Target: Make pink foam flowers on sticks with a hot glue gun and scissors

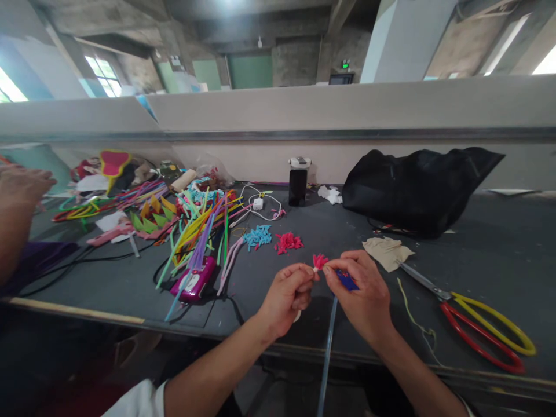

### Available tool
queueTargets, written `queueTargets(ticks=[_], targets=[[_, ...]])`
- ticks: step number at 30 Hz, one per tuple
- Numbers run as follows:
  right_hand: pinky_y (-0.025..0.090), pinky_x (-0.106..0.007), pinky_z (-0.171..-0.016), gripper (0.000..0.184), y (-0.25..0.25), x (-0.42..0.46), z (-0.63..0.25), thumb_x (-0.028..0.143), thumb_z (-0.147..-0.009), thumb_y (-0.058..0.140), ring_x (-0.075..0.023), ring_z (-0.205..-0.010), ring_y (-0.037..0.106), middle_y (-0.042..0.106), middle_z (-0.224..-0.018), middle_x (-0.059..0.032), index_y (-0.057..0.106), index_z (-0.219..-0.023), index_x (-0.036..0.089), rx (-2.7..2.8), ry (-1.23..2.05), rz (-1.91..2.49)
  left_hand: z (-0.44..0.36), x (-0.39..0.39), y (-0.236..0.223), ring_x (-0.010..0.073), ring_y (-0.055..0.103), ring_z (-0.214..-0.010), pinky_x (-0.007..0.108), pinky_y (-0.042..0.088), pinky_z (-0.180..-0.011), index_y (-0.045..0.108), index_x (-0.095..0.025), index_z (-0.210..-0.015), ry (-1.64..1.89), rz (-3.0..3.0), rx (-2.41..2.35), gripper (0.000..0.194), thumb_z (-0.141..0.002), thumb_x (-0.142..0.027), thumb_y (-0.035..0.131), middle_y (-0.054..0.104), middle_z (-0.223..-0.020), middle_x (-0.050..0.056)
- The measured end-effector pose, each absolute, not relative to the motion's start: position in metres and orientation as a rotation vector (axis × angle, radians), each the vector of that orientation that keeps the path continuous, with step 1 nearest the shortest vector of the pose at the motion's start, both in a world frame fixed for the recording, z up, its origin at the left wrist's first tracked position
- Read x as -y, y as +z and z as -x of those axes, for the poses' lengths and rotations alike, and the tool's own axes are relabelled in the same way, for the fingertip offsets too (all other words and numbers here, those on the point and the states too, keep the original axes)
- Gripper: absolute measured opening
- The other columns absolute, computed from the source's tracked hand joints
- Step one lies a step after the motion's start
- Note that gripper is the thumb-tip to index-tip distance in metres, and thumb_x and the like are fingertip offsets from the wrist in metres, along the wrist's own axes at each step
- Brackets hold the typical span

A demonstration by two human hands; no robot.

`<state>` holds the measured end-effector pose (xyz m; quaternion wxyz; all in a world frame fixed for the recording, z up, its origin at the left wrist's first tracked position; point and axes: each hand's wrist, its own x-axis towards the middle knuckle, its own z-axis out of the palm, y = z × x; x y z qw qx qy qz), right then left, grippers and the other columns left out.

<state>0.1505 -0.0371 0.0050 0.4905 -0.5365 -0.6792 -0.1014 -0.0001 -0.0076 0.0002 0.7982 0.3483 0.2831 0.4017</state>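
Between the thumb and fingers of my left hand (284, 294) is a small pink pipe-cleaner flower (320, 261), its tuft upward and its pale base in the pinch. My right hand (365, 289) has thumb and forefinger pressed together at the flower's right edge; whatever they pinch is hidden. A blue object (346, 280) shows behind the right fingers, partly covered. Just beyond the hands lie a pile of short pink pieces (288, 242) and a pile of short blue pieces (257, 237). A clear bluish stick (329, 347) runs down past the table edge.
Long coloured pipe cleaners (195, 229) and a purple device (195, 281) lie on the left. Large scissors (443, 294) and a cloth scrap (388, 253) are on the right. A phone (297, 187) and black bag (412, 191) stand behind. Another person's arm (17, 208) shows far left.
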Motion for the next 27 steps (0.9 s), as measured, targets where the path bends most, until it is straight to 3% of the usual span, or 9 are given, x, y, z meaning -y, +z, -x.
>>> queueTargets(ticks=[12,19,27], targets=[[0.044,-0.031,-0.073,0.009,0.007,0.039,-0.148,0.023,-0.087,0.061,-0.0152,-0.080,0.058,0.057,-0.081,-0.0004,0.063,-0.079,0.022,1.609,-0.206,1.325,0.000,0.007,0.002,0.0011,0.017,-0.039,0.019,0.009,-0.039,0.062,-0.012,-0.071,0.855,-0.748,-0.615,0.016,-0.074,-0.027,0.069,0.032,-0.051,-0.009],[0.045,-0.032,-0.075,0.015,0.011,0.043,-0.151,0.036,-0.083,0.069,-0.0170,-0.083,0.059,0.058,-0.086,-0.0023,0.066,-0.085,0.022,1.548,-0.253,1.351,0.003,0.004,-0.001,0.0013,0.016,-0.039,0.018,0.010,-0.038,0.060,-0.012,-0.071,0.854,-0.689,-0.544,0.013,-0.076,-0.023,0.066,0.029,-0.051,-0.009],[0.049,-0.031,-0.076,0.004,0.016,0.050,-0.157,0.024,-0.087,0.064,-0.0158,-0.083,0.061,0.062,-0.086,-0.0015,0.064,-0.090,0.023,1.487,-0.294,1.267,0.005,0.000,-0.002,0.0015,0.031,-0.036,0.016,0.017,-0.036,0.063,-0.012,-0.081,0.813,-0.683,-0.447,0.017,-0.082,-0.029,0.068,0.044,-0.054,-0.006]])
